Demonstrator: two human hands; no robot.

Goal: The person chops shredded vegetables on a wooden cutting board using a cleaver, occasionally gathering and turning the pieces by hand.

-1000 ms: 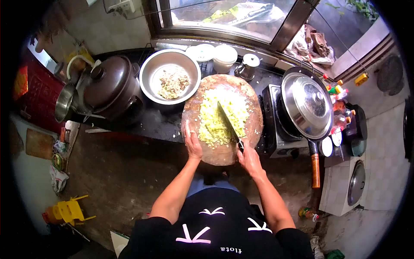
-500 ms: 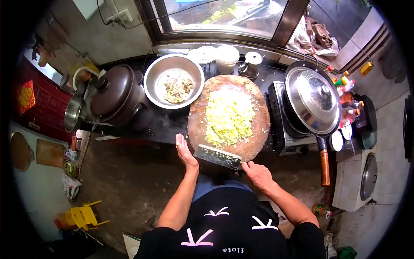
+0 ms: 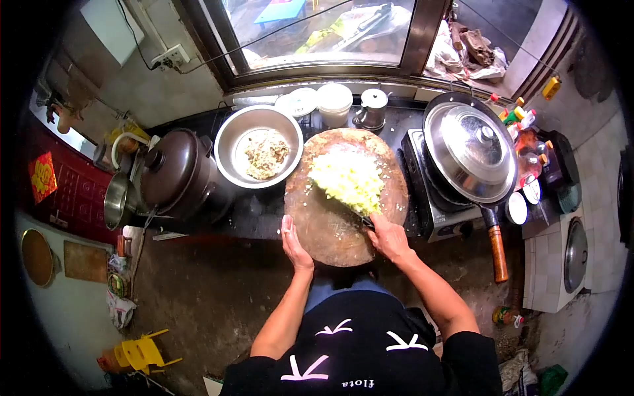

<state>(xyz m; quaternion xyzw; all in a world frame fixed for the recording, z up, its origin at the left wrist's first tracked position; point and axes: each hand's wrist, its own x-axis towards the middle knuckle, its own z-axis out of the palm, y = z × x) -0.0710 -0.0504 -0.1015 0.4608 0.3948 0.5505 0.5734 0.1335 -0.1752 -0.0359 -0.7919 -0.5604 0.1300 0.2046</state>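
My right hand (image 3: 391, 239) grips the handle of a cleaver (image 3: 366, 222) over the round wooden chopping board (image 3: 330, 239). Most of the blade is hidden by a heap of finely chopped pale green vegetable (image 3: 350, 178), which lies on and against it. At the board's left edge, my left hand (image 3: 297, 248) is open with its fingers stretched out, and it holds nothing. Just beyond the board's upper left stands a steel basin (image 3: 228, 155) with a minced, brownish mixture (image 3: 265, 155) inside.
A lidded wok (image 3: 472, 148) sits on the gas stove at right, its wooden handle (image 3: 498, 254) sticking out toward me. At left is a dark lidded pot (image 3: 173, 168). White tubs (image 3: 334, 104) and a small metal pot (image 3: 373, 109) line the window side.
The cleaver has moved from the board's near edge away from me, into the chopped vegetable, which is now bunched farther up the board. My left hand stays beside the board.
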